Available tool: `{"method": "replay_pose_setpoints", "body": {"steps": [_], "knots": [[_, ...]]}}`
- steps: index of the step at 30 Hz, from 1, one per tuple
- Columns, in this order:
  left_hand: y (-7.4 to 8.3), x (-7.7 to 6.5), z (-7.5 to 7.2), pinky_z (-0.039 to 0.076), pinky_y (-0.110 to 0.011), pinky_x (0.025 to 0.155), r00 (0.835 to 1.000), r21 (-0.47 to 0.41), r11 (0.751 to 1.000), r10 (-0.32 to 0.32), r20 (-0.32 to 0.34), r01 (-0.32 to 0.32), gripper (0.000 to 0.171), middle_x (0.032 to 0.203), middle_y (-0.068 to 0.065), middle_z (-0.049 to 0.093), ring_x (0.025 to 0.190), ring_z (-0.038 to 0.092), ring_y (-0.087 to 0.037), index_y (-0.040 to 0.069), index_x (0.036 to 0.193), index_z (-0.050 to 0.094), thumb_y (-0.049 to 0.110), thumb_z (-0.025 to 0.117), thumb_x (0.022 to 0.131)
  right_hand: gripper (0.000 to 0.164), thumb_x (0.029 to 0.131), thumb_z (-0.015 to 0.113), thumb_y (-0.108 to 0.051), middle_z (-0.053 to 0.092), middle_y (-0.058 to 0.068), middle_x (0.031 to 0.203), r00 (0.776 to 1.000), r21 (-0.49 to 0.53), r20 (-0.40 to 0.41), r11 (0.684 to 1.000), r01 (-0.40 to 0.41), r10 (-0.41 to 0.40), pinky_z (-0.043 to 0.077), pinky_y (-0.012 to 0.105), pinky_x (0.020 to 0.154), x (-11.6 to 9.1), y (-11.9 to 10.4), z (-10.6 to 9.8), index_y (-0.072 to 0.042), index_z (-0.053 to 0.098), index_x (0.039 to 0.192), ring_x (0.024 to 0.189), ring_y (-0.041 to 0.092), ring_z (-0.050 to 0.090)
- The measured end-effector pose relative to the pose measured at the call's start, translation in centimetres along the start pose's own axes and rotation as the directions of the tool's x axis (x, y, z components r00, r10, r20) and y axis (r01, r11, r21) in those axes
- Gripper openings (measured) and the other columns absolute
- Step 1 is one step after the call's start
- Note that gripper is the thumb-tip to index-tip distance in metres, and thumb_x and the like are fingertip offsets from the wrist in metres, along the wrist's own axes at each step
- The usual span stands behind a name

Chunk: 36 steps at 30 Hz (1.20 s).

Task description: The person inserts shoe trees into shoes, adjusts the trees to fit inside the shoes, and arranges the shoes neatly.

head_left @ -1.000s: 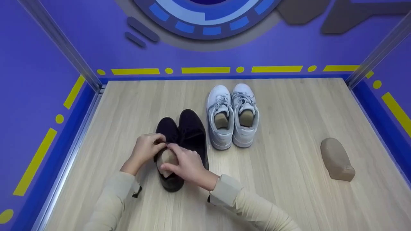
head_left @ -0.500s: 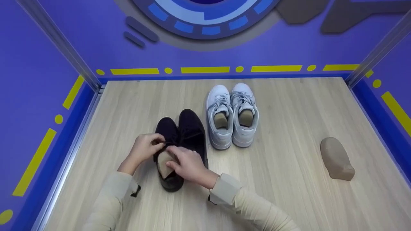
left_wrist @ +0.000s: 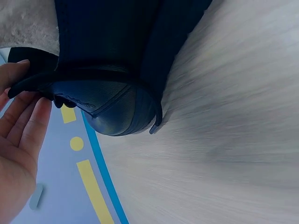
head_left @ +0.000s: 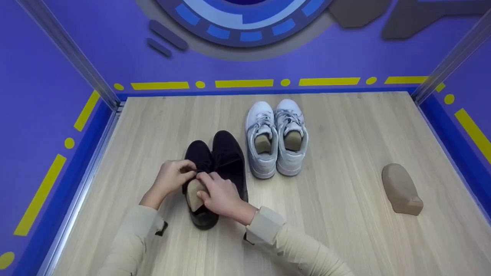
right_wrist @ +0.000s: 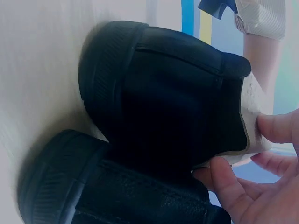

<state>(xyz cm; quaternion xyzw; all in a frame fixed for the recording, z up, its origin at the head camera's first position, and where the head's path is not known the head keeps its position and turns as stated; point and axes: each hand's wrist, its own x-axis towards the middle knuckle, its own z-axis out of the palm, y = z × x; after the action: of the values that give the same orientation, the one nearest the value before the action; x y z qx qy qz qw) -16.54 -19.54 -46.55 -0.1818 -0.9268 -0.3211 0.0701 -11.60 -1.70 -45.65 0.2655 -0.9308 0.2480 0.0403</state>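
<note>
Two black shoes stand side by side, toes pointing away. My left hand point(head_left: 170, 177) pinches the upper edge of the left black shoe point(head_left: 198, 151) at the front of its opening. Its fingers point(left_wrist: 37, 123) lie under that dark edge, with the thumb above. A beige foot-shaped shoe insert point(head_left: 195, 191) sits partly inside this shoe, its rear end showing above the collar. My right hand point(head_left: 224, 197) holds the insert, thumb on its rear part and fingers near the rim on the inner side. The insert's front is hidden in the shoe. The right black shoe point(head_left: 229, 143) stands close alongside.
Right of the black pair stand two white sneakers point(head_left: 293, 163), each with a beige insert inside. A loose beige insert point(head_left: 401, 188) lies on the right of the wooden tabletop point(head_left: 337, 214). Purple-blue panels point(head_left: 215, 61) enclose the back and sides.
The insert in the left black shoe has tipped flatter, and more of its pale surface shows. My right hand has shifted slightly; my left hand keeps its hold on the shoe's edge.
</note>
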Motion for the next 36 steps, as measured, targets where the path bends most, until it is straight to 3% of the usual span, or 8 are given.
{"method": "replay_pose_setpoints", "body": {"steps": [6,11,20,36], "knots": [[0.0,0.1,0.0,0.048,-0.026,0.062,1.0,0.004,1.0,0.0,0.005,0.0,0.006,0.075,0.0,0.068,0.068,0.062,-0.012,0.012,0.077,0.068,0.007,0.068,0.074,0.04,0.082,0.058,-0.033,0.057,0.001,0.109,0.999,-0.087,-0.022,0.996,0.033,-0.035,0.046,0.035,0.047,-0.1,-0.3,0.5,-0.028,0.047,0.121,0.058,0.025,0.06],[0.0,0.0,0.2,0.047,-0.026,0.062,1.0,-0.01,1.0,-0.001,0.006,0.002,0.006,0.075,0.0,0.067,0.068,0.061,-0.012,0.012,0.077,0.068,0.006,0.066,0.074,0.036,0.079,0.061,-0.035,0.058,0.0,0.099,0.996,-0.124,-0.091,0.992,-0.002,-0.009,0.046,0.033,0.047,0.1,0.0,1.5,-0.029,0.052,0.114,0.073,0.019,0.059],[-0.1,0.0,0.1,0.047,-0.025,0.061,1.0,-0.015,1.0,-0.007,0.012,0.007,0.007,0.077,-0.001,0.068,0.068,0.061,-0.013,0.011,0.079,0.068,0.006,0.066,0.075,0.036,0.078,0.062,-0.037,0.059,-0.002,0.097,0.991,-0.098,-0.133,0.995,-0.01,-0.004,0.047,0.03,0.051,0.4,0.3,2.4,-0.03,0.055,0.113,0.082,0.015,0.054],[0.1,-0.1,0.0,0.046,-0.024,0.059,1.0,0.008,1.0,-0.004,-0.003,0.004,0.007,0.073,0.001,0.067,0.065,0.061,-0.013,0.012,0.076,0.067,0.007,0.069,0.072,0.036,0.069,0.07,-0.038,0.055,-0.004,0.086,0.99,-0.122,-0.141,0.993,-0.005,-0.013,0.044,0.026,0.049,0.9,0.8,3.0,-0.032,0.063,0.103,0.075,0.012,0.049]]}}
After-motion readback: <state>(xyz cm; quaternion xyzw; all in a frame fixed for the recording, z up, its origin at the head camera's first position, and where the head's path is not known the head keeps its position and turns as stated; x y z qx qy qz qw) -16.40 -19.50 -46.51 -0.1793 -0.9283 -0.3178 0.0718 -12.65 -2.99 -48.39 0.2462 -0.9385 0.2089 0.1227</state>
